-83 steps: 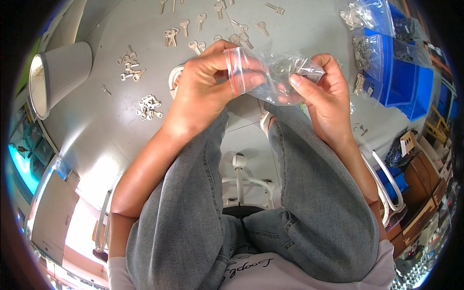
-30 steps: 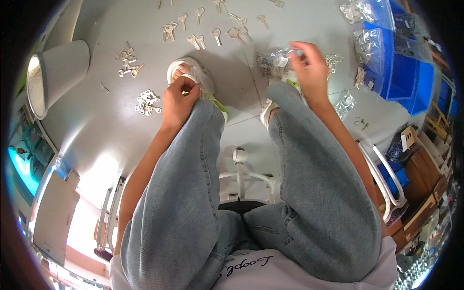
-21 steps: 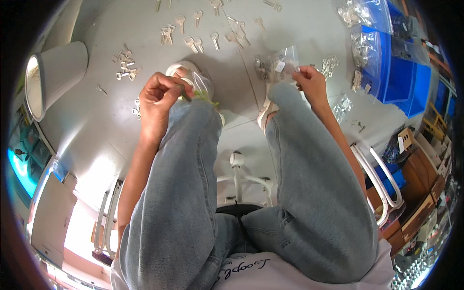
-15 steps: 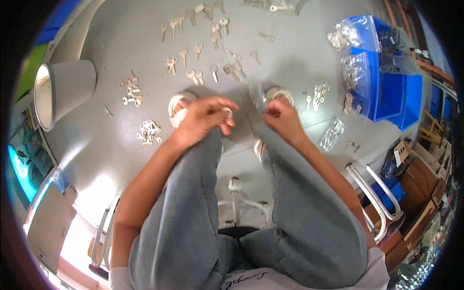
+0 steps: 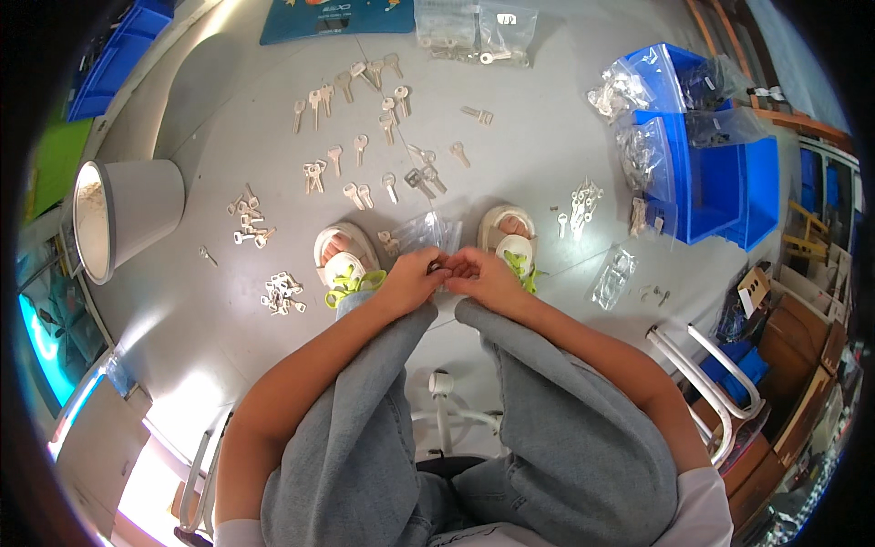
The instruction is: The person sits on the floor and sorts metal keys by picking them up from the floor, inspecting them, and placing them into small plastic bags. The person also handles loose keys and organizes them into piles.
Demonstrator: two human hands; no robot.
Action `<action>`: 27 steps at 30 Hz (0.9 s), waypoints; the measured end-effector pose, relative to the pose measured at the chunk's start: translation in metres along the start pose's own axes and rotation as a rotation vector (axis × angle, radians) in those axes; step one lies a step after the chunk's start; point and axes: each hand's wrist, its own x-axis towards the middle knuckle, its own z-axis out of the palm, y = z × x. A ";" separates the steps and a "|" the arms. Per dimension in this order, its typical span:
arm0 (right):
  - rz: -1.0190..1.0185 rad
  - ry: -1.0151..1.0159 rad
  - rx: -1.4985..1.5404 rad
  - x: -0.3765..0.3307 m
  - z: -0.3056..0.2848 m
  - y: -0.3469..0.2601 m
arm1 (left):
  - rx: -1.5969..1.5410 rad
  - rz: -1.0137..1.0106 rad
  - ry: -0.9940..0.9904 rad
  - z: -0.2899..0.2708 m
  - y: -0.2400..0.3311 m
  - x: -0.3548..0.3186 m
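Note:
My left hand and my right hand meet above the floor between my feet, fingers bent and pinched together. Both close on the near edge of a clear plastic bag, which spreads out beyond the fingertips. Whether a key is between the fingers is hidden. Beside the bag, near my left foot, are a couple of small keys. Past my feet, rows of loose metal keys lie on the grey floor. A dark-headed key lies among several keys just past the bag.
To the left are a heap of keys, a looser group and a white bin on its side. At right stand blue bins with bagged keys, a key pile and a small clear packet. More bags lie far ahead.
My hands were apart, the right one holding the clear bag and the left one a small round-headed item. They have come together at the bag's edge. The view has tilted forward, showing more floor.

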 end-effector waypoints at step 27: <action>-0.036 -0.030 -0.073 -0.007 -0.012 0.002 | -0.117 0.130 -0.120 -0.005 -0.012 -0.004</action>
